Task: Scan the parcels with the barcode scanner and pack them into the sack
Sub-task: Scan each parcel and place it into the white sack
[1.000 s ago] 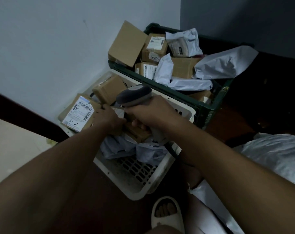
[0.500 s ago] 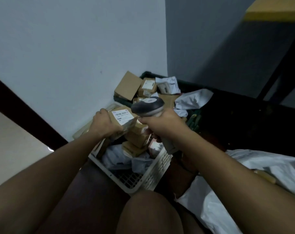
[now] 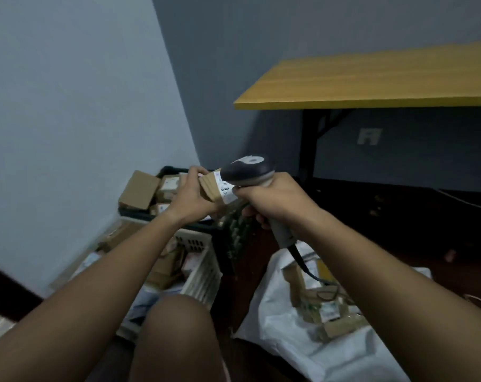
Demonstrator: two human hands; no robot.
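1. My left hand (image 3: 191, 193) is curled round a small cardboard parcel (image 3: 212, 188), fingers over its top edge and thumb underneath, holding it up in front of me above the crates.
2. The parcel's white label (image 3: 225, 188) faces right, toward the scanner.
3. My right hand (image 3: 272, 198) is wrapped round the grip of the barcode scanner (image 3: 247, 172); its dark head sits just beside the parcel, nearly touching the label.
4. The scanner's cable (image 3: 302, 264) hangs down from the handle toward the sack.
5. The white sack (image 3: 275, 326) lies open on the floor at my lower right, with several cardboard parcels (image 3: 327, 312) already inside it.
6. Below my left arm is a white slotted crate (image 3: 203, 271) holding more boxes and grey mailer bags.
7. Behind it, against the wall, stands a dark green crate (image 3: 167, 170) piled with more brown boxes (image 3: 138, 190).
8. A yellow-topped bench (image 3: 371, 81) stands at the upper right against the grey wall.
9. My bare knee (image 3: 176, 321) shows at the bottom, between the white crate and the sack.
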